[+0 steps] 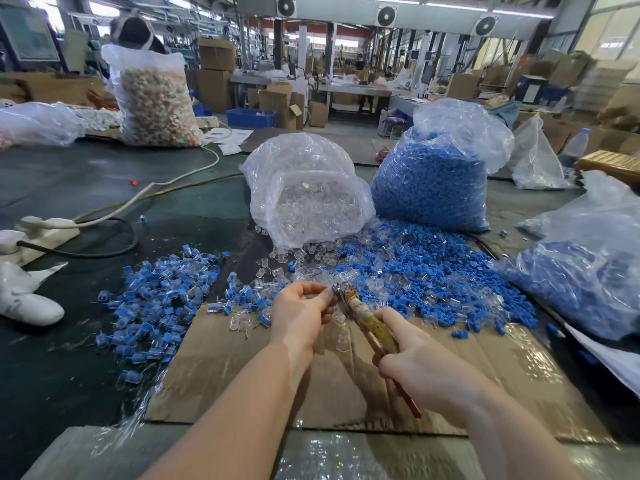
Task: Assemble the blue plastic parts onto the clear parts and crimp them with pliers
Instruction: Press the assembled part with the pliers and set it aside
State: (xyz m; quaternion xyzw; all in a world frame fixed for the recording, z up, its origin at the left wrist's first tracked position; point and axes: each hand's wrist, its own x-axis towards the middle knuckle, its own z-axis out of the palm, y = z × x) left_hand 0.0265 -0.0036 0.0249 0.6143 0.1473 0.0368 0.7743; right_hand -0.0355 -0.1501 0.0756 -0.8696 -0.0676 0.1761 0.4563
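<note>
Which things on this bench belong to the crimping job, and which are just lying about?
Job:
- pliers held in the right hand
- small part pinched by the left hand
- bag of clear parts
- bag of blue parts
- pile of finished pieces

Lying about:
- power strip
- white glove
- bag of pale pieces

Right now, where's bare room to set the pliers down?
Free: the cardboard right of the right hand, and the dark mat left of the finished pile. Crowded: ahead of the hands, loose blue and clear parts up to the bags.
</note>
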